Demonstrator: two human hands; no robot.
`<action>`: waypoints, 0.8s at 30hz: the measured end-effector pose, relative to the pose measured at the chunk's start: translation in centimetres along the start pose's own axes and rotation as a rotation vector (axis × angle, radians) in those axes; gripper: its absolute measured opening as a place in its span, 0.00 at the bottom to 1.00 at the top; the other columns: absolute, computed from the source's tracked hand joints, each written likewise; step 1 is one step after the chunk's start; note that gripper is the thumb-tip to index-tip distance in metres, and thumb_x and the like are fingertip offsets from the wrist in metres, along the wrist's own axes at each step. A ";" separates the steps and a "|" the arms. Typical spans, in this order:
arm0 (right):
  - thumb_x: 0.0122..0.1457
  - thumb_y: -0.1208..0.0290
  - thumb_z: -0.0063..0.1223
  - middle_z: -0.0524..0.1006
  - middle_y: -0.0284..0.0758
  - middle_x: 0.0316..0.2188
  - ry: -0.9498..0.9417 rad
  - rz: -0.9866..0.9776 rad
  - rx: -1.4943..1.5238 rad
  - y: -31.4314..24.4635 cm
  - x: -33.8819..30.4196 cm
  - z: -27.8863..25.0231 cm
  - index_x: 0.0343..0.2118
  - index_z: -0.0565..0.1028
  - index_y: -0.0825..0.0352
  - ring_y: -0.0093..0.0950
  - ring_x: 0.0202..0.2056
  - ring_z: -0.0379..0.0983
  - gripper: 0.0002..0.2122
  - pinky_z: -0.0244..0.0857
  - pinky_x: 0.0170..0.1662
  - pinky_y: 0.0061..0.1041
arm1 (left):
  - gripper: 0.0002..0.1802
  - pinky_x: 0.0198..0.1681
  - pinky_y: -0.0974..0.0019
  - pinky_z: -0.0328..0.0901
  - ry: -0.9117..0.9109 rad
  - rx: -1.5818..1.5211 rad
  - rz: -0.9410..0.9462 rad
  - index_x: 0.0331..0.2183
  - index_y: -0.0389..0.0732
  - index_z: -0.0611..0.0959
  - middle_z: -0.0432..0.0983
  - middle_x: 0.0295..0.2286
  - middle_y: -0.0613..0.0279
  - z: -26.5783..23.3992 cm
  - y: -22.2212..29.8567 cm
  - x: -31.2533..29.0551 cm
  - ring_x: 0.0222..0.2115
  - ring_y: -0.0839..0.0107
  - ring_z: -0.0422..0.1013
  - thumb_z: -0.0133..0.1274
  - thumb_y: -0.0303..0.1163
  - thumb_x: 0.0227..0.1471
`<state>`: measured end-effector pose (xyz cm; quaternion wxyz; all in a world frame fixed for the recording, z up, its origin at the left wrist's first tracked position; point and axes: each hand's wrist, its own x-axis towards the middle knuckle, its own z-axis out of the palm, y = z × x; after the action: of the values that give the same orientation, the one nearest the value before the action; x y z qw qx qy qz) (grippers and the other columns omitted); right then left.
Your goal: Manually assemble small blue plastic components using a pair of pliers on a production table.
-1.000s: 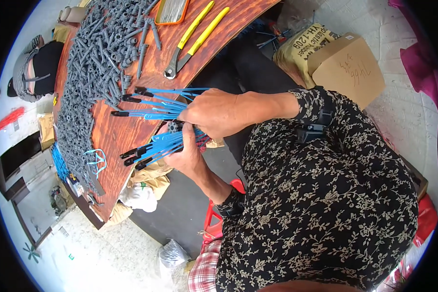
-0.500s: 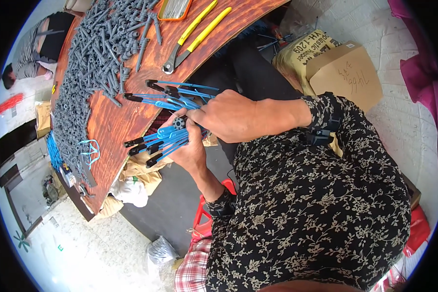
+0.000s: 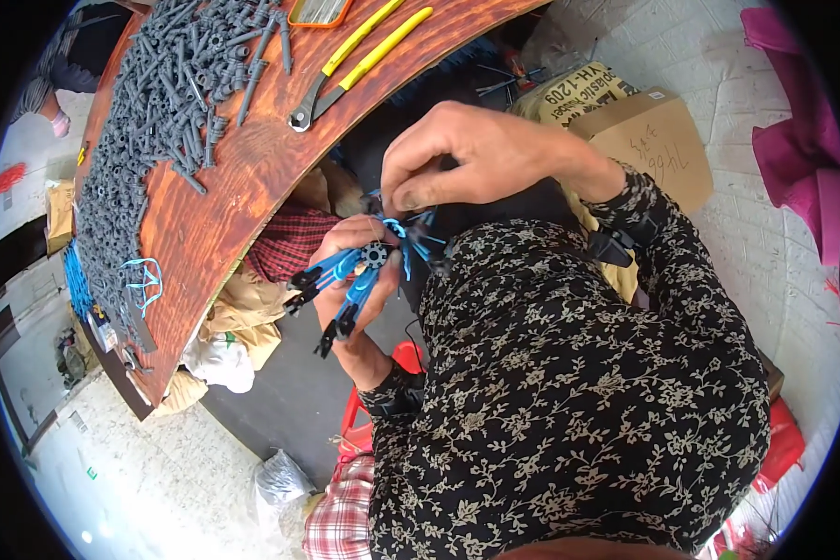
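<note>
Black-tipped blue strips around a dark hub are gripped in the closed left hand, just off the edge of the wooden table. The right hand is held just beside them, fingers curled together; whether a strip is pinched cannot be told. Beyond, yellow-handled pliers and heaped grey parts are seen

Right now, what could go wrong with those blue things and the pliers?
The left hand holds the round dark hub beyond the wooden table's edge, so it might drop below.

The blue black-tipped strips splay out and could tangle.

The yellow-handled pliers lie near that edge; a bump might tip them off.
</note>
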<state>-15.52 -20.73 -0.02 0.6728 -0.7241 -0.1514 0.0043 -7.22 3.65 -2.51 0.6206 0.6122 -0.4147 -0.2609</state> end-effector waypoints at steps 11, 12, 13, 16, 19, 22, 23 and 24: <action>0.59 0.70 0.57 0.80 0.34 0.31 0.038 0.029 0.039 1.2 0.6 1.1 0.39 0.79 0.71 0.23 0.33 0.76 0.10 0.69 0.37 0.23 | 0.19 0.46 0.60 0.68 0.046 0.101 0.075 0.37 0.33 0.77 0.78 0.32 0.55 -0.6 -1.3 -0.4 0.38 0.63 0.74 0.60 0.14 0.38; 0.59 0.70 0.57 0.80 0.34 0.31 0.037 0.032 0.036 1.2 0.6 0.9 0.39 0.79 0.71 0.23 0.33 0.76 0.10 0.69 0.37 0.23 | 0.19 0.46 0.60 0.68 0.032 0.097 0.087 0.37 0.33 0.77 0.78 0.32 0.55 -0.6 -1.3 -0.2 0.38 0.63 0.74 0.60 0.14 0.38; 0.59 0.70 0.58 0.80 0.34 0.31 -0.006 0.087 0.061 1.3 0.6 0.7 0.39 0.79 0.71 0.23 0.33 0.76 0.10 0.69 0.37 0.23 | 0.19 0.46 0.60 0.68 0.035 0.093 0.088 0.37 0.33 0.77 0.78 0.32 0.55 -0.5 -1.1 -0.1 0.38 0.63 0.74 0.60 0.14 0.38; 0.59 0.68 0.59 0.80 0.35 0.32 -0.098 0.199 0.109 1.5 0.6 0.4 0.39 0.79 0.70 0.23 0.34 0.75 0.11 0.68 0.37 0.22 | 0.19 0.46 0.60 0.68 0.073 0.095 0.029 0.37 0.33 0.76 0.78 0.33 0.54 0.0 -0.7 -0.1 0.38 0.63 0.74 0.61 0.14 0.39; 0.59 0.66 0.59 0.80 0.35 0.33 -0.054 0.092 0.138 2.3 0.3 0.9 0.38 0.79 0.71 0.23 0.35 0.75 0.12 0.68 0.39 0.24 | 0.18 0.46 0.61 0.68 0.068 0.070 0.058 0.36 0.33 0.76 0.78 0.33 0.54 -0.5 -1.0 -0.1 0.38 0.64 0.74 0.61 0.14 0.39; 0.59 0.65 0.58 0.80 0.35 0.34 -0.002 0.054 0.126 2.6 0.5 1.4 0.39 0.80 0.71 0.24 0.36 0.75 0.13 0.68 0.40 0.25 | 0.18 0.45 0.62 0.68 0.073 0.046 0.053 0.36 0.33 0.76 0.78 0.33 0.53 -0.7 -1.0 -0.2 0.38 0.64 0.74 0.61 0.14 0.40; 0.60 0.65 0.58 0.80 0.36 0.34 0.027 0.033 0.122 2.7 0.5 1.5 0.39 0.80 0.71 0.24 0.36 0.75 0.13 0.68 0.41 0.25 | 0.18 0.45 0.63 0.68 0.076 0.034 0.033 0.36 0.33 0.76 0.78 0.34 0.53 -0.8 -1.0 -0.2 0.38 0.65 0.74 0.61 0.14 0.40; 0.60 0.65 0.58 0.80 0.36 0.34 0.023 0.035 0.120 2.9 0.5 1.7 0.39 0.80 0.71 0.24 0.36 0.75 0.13 0.68 0.41 0.25 | 0.18 0.45 0.63 0.68 0.078 0.023 0.014 0.36 0.34 0.76 0.78 0.34 0.52 -0.8 -0.9 -0.2 0.39 0.65 0.74 0.61 0.15 0.40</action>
<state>-14.76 -19.13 -2.94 0.7166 -0.6849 -0.1307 0.0169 -6.54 4.15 -3.41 0.6310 0.6263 -0.3972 -0.2277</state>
